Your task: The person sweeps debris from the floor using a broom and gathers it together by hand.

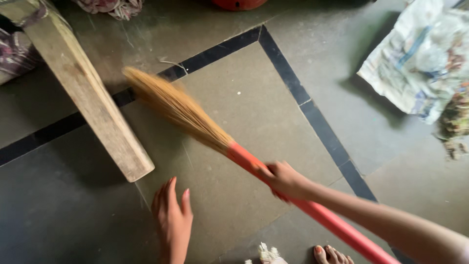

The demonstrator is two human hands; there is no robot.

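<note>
The broom (215, 139) runs on a diagonal from lower right to upper left, its straw head ending just beside the wooden leg (83, 88). The right hand (283, 180) is clamped on the red handle at centre; the left hand (172, 217), open and empty, hangs below the leg. Motion blurs the bristles; the handle's end is cut off at the bottom edge.

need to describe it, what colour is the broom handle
Orange-red broom handle, gripped by the right hand; head view.
</note>
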